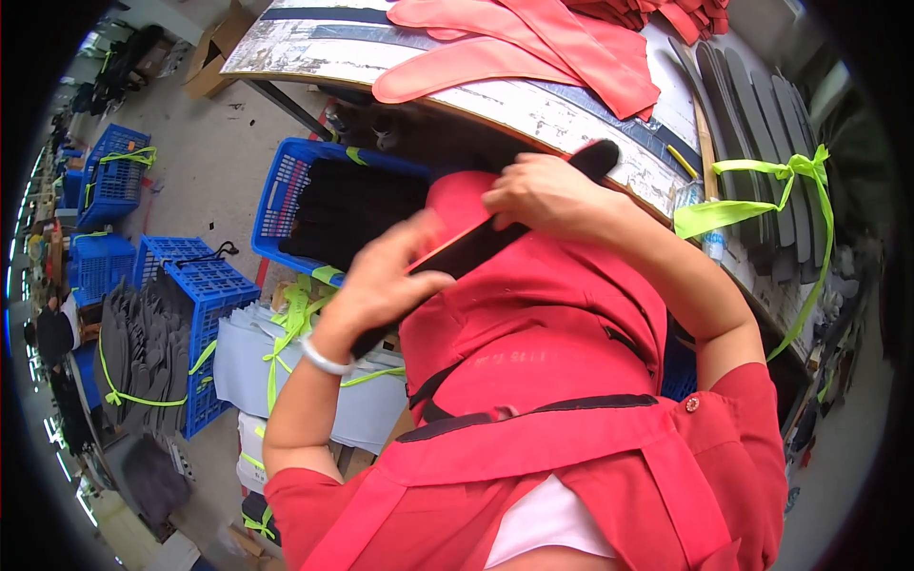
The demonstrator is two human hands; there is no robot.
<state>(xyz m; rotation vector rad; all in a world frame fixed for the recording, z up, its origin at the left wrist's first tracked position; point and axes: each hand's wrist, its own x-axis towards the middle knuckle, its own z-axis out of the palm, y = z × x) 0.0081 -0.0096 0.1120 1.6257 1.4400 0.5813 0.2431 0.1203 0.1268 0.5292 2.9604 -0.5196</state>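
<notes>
A long, narrow black strip [464, 255] with a rounded end and a reddish edge lies slantwise across my front, over my red apron. My right hand [545, 193] is closed around it near its upper right end, with fingers curled. Lower down, my left hand [386, 276] grips the strip, its thumb across the black face and its fingertips smeared by motion. The strip's lower end passes beneath my left wrist, which wears a white bangle [325, 356]. Several flat coral-red pieces [486, 67] with rounded ends lie on the worn white table [533, 109] ahead.
Beside the table's near edge, a blue crate [276, 205] holds black pieces. More blue crates [205, 314] stand on the floor at left, near bundled pale sheets [243, 357]. Grey curved pieces [762, 143] tied with a lime-green ribbon [709, 217] stand at right.
</notes>
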